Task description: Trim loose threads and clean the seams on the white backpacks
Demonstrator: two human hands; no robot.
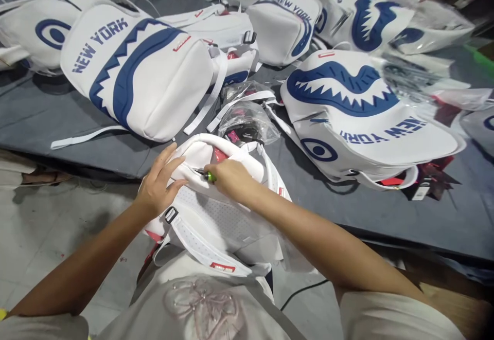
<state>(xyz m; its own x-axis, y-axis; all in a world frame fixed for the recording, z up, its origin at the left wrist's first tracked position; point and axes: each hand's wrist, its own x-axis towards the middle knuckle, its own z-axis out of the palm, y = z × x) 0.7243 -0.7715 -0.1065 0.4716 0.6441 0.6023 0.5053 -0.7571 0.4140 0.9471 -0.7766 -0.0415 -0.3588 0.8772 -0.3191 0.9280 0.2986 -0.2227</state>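
Both forearms reach in from the lower corners of the view and meet over a white backpack (216, 216) held against the person's lap at the near edge of the bench (57, 119). The left hand (158, 185) lies at about nine o'clock of the pack's top, fingers spread and pressing the upper rim, gripping the fabric. The right hand (231, 180) sits at about twelve o'clock of the pack, fingers pinched around a small green-tipped tool (209, 177) whose tip touches the rim just beside the left fingertips.

The pack shows its back side: white perforated padding, white shoulder straps with a black buckle (172, 214), a small red label (223, 267) low down, and a pink lining at the opening.

On the grey bench, from ten to two o'clock, lie about seven more white backpacks printed with blue shark mouths and "NEW YORK"; some at the far edge are cut off. Two clear plastic bags (249, 119) lie between them at twelve o'clock.
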